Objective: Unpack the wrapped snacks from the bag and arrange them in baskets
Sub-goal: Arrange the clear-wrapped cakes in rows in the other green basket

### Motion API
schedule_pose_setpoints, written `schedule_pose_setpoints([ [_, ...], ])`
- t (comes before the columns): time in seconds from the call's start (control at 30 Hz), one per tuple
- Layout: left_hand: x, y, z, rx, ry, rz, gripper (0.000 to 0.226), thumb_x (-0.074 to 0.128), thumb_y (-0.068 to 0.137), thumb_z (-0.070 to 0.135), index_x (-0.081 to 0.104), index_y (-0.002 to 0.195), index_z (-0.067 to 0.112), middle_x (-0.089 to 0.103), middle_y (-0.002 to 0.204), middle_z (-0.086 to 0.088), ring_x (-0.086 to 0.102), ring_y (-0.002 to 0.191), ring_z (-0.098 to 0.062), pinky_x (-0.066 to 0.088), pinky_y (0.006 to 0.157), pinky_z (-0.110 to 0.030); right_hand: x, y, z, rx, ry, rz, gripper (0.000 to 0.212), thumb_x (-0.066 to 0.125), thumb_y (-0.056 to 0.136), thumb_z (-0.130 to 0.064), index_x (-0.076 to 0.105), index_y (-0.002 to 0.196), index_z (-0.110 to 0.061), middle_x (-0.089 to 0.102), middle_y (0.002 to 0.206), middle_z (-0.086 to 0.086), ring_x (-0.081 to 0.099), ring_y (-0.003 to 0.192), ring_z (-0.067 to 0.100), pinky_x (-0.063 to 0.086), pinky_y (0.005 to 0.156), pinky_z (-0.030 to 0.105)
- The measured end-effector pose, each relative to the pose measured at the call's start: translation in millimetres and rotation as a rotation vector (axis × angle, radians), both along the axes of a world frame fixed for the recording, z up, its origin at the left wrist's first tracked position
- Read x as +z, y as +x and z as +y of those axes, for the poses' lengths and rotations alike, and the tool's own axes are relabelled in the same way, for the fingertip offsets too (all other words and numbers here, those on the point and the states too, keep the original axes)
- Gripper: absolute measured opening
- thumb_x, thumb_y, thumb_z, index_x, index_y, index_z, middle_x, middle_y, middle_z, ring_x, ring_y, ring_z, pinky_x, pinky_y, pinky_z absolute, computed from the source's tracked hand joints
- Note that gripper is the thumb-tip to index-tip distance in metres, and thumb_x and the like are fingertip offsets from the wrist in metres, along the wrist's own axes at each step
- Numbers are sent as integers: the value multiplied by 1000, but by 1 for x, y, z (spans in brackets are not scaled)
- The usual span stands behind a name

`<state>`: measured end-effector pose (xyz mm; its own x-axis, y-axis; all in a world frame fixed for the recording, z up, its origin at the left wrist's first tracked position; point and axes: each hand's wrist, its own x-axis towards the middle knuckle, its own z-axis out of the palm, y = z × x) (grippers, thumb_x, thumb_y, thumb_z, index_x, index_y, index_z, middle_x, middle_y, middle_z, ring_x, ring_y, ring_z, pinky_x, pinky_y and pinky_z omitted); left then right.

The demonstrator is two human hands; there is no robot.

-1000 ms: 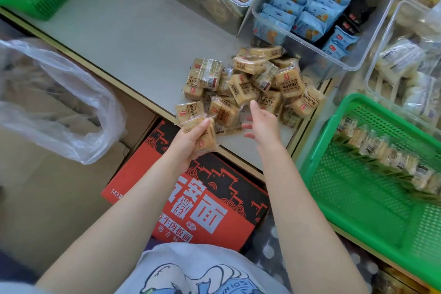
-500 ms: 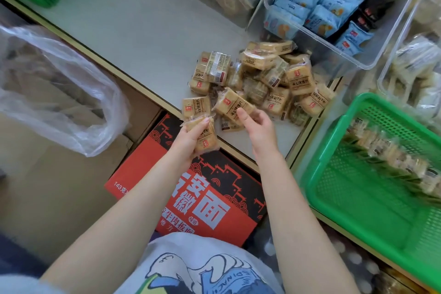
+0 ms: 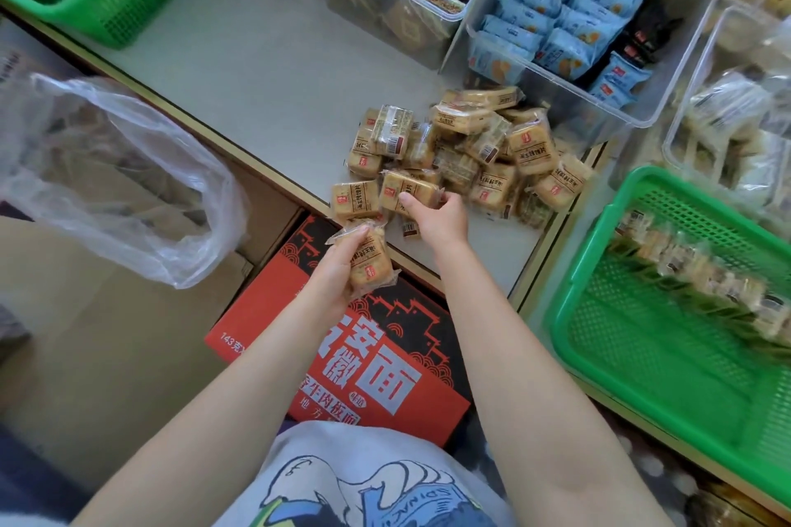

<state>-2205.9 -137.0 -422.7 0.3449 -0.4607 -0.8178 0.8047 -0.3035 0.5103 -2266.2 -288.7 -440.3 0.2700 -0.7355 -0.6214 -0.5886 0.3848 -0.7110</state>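
Two hands work at the shelf's front edge; left hand grips a wrapped snack just off that edge; right hand pinches another packet from the pile; green basket sits right

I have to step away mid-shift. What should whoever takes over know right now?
Left hand holds a small stack of tan snack packets over the shelf edge. Right hand pinches one packet at the near side of the loose pile on the grey shelf. The plastic bag lies to the left. One row of packets already stands in the green basket. Left: move the pile into the basket.
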Motion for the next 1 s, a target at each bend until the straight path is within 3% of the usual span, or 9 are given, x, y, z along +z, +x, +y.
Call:
schedule_pose_setpoints([
  [0.2,1,-1,13,9,6,2,40,54,100,44,60,127,14,73,115,-13,74,95,-34,61,83,-40,-1,-13,6,-57,-5,-36,68,86,72,-49,47,122,-22,57,123,-1,56,112,19,49,94,34],
  [0.3,4,-1,16,27,3,7,45,53,99,47,60,128,13,72,117,-14,73,96,-36,61,79,-39,6,-22,10,-167,71,-110,69,85,75,-43,44,122,-15,56,119,0,56,104,15,43,84,30],
  [0.4,9,-1,17,49,0,9,46,54,98,49,58,129,15,72,118,-13,74,92,-35,61,68,-35,34,-40,16,-358,231,-276,66,80,77,-49,53,124,-12,68,120,7,65,100,19,49,75,31],
  [0.5,20,-6,7,89,-49,4,46,54,100,43,46,140,22,67,126,-11,72,100,-34,62,73,-43,79,-65,29,-389,309,-492,35,58,96,-48,64,116,-19,73,105,4,64,89,20,48,83,35],
  [0.63,54,-28,-26,51,-182,-60,38,56,100,35,42,135,30,64,127,-11,66,112,-31,57,89,-57,125,-83,62,-298,199,-599,31,51,99,-46,65,119,-27,73,112,0,66,105,18,48,89,33],
  [0.73,84,-48,-51,20,-242,-81,43,59,96,36,46,134,21,63,127,-16,63,115,-34,51,97,-59,142,-93,70,-321,-9,-570,31,56,98,-42,62,124,-26,70,118,-2,65,111,13,52,94,33],
  [0.8,101,-62,-65,-5,-321,-40,49,52,97,44,54,135,13,63,131,-20,64,117,-36,51,99,-58,150,-107,63,-359,-104,-589,42,62,89,-50,63,123,-26,68,122,2,65,114,17,52,101,43],
  [0.9,125,-88,-81,-68,-475,13,69,35,99,64,58,135,10,63,133,-20,60,124,-36,45,107,-54,161,-135,47,-401,-91,-662,53,67,82,-53,61,128,-28,66,130,5,62,122,24,47,107,50],
  [1.0,143,-122,-97,-235,-558,-69,83,48,88,72,54,139,7,60,136,-22,58,127,-36,47,107,-50,167,-166,35,-440,-50,-785,59,69,84,-43,53,135,-18,63,132,15,60,123,34,46,107,53],
])
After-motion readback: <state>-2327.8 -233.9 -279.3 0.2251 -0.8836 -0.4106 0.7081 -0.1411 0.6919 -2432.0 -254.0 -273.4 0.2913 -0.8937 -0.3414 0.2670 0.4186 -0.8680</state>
